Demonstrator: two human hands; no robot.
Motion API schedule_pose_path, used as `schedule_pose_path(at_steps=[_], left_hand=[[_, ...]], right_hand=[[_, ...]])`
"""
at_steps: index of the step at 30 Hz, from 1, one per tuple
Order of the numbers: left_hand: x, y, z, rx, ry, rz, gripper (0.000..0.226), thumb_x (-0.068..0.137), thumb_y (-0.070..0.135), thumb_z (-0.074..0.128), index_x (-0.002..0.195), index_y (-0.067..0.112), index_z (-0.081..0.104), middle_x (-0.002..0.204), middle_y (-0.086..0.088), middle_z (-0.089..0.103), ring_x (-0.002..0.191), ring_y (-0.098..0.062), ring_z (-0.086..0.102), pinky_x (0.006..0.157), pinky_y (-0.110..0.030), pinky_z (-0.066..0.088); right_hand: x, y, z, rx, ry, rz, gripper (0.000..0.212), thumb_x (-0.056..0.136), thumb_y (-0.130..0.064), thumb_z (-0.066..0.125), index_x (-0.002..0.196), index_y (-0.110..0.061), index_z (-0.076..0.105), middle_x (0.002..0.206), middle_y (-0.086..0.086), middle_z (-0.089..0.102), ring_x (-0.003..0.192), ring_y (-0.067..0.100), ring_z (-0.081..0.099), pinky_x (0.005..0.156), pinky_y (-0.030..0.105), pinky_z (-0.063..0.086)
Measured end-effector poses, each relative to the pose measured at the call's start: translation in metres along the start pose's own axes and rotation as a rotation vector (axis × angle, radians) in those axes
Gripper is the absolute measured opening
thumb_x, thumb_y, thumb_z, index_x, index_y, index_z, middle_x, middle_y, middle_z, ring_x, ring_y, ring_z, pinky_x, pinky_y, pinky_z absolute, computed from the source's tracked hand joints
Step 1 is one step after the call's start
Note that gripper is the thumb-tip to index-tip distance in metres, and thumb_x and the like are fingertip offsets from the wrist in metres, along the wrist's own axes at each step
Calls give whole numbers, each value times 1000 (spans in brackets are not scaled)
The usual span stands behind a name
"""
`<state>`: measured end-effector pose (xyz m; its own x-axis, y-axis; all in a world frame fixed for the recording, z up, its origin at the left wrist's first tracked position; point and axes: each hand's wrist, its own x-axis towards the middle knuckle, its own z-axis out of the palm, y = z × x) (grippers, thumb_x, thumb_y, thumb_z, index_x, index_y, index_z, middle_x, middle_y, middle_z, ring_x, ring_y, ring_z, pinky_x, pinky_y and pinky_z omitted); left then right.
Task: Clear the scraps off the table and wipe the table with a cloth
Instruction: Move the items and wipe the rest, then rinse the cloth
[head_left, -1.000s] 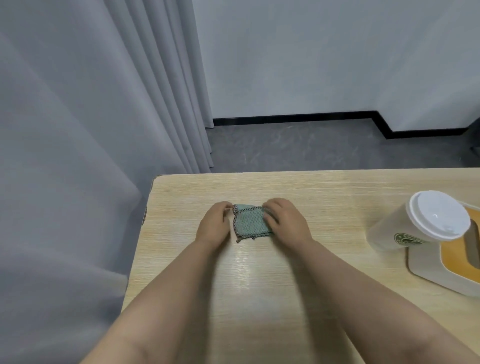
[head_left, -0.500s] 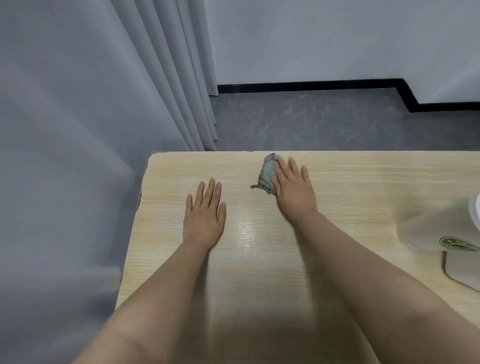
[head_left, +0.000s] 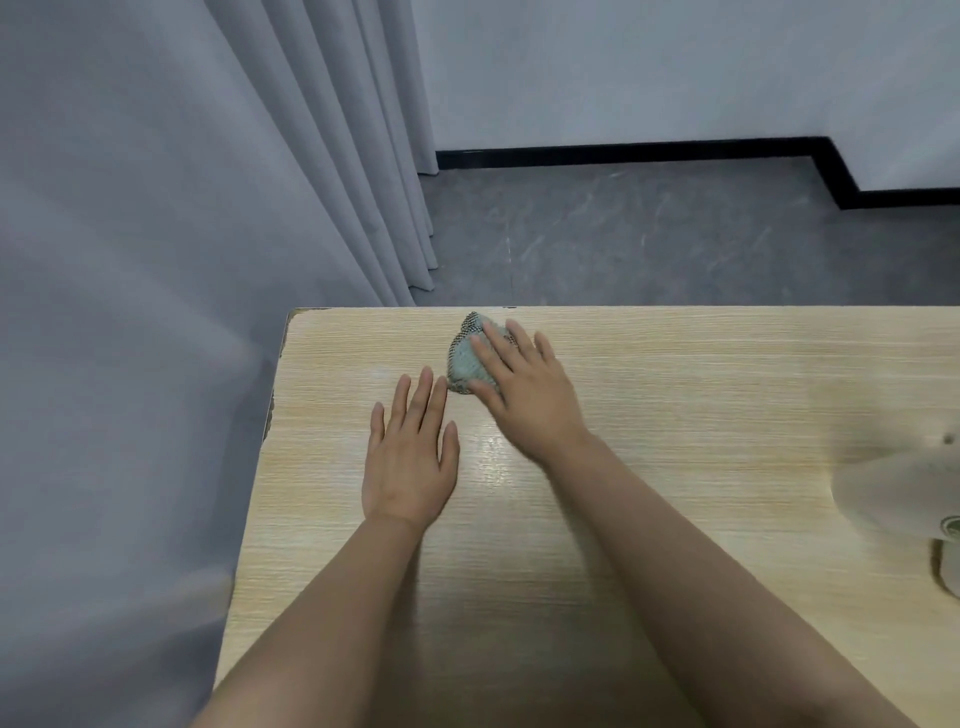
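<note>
Two hands apart now, wiping has started
Right hand (head_left: 524, 395) presses cloth (head_left: 467, 358) flat near upper counter (head_left: 675, 395) edge; left hand (head_left: 410, 462) now rests open

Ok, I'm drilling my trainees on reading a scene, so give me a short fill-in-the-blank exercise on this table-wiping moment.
1. The right hand presses flat on the green ____.
2. The left hand lies flat on the bare ____, holding nothing.
3. The cloth sits near the table's ____ edge, seen from the person.
4. Hanging left of the table is a grey ____.

Missing words: cloth; table; far; curtain
</note>
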<state>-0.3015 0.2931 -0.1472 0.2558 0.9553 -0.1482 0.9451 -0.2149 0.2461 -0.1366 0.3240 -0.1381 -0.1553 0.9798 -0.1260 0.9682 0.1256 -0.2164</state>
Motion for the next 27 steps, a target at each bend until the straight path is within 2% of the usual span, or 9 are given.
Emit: schedule_pose_path(at_steps=[3,7,11,14,17,19,21,23,27], left_hand=[[-1,0,0,15,-6,-1,61,92,45,0,151,27,3,156,13,-7,141,-5,-18,117,-34,-10],[-1,0,0,19,-13,-9,60,93,44,0,150,27,1,156,13,-9,141,-5,-18,117,-33,-11],[-1,0,0,20,-15,-10,60,92,45,-1,150,27,1,155,14,-10,141,-5,-18,116,-33,-11],[-1,0,-1,11,-16,-8,61,92,45,0,150,27,2,155,14,-9,142,-5,-17,117,-34,-9],[-1,1,-1,14,-11,-6,62,91,45,0,150,26,5,155,14,-7,142,-5,-15,117,-34,-8],[-1,1,-1,11,-8,-6,63,91,45,0,150,26,6,156,13,-5,142,-5,-14,118,-35,-7],[-1,1,-1,5,-14,-8,63,91,45,0,151,27,4,156,13,-6,142,-5,-16,118,-34,-8],[-1,0,-1,8,-18,-6,62,91,45,-1,150,27,2,155,14,-9,141,-4,-17,117,-34,-9],[-1,1,-1,14,-15,-5,61,92,45,0,150,28,1,155,14,-9,141,-4,-17,117,-34,-9]], right_hand=[[0,44,-7,-5,65,108,53,101,-39,27,148,-14,22,157,1,14,146,25,8,118,42,5],[-21,113,-12,8,198,499,55,100,-38,23,146,-7,27,156,7,21,143,29,16,117,43,14],[-14,92,-9,54,253,696,53,102,-34,26,147,-7,23,156,9,20,143,29,16,117,42,13],[5,37,-1,94,227,442,54,100,-39,31,146,-11,28,155,7,23,142,29,21,116,43,16],[11,-7,4,54,59,62,55,100,-44,25,149,-18,19,158,0,13,146,21,7,118,38,3],[7,3,1,34,25,-13,54,101,-42,24,149,-19,16,158,-1,10,146,18,2,117,34,-4],[1,35,-2,53,85,70,52,102,-37,27,147,-13,24,157,3,18,145,24,10,117,37,0],[-13,78,-4,30,173,257,52,100,-34,30,144,-6,33,154,9,26,142,31,19,116,42,8],[-40,124,-10,42,238,671,53,102,-33,27,147,-4,24,156,10,18,144,31,12,118,42,5]])
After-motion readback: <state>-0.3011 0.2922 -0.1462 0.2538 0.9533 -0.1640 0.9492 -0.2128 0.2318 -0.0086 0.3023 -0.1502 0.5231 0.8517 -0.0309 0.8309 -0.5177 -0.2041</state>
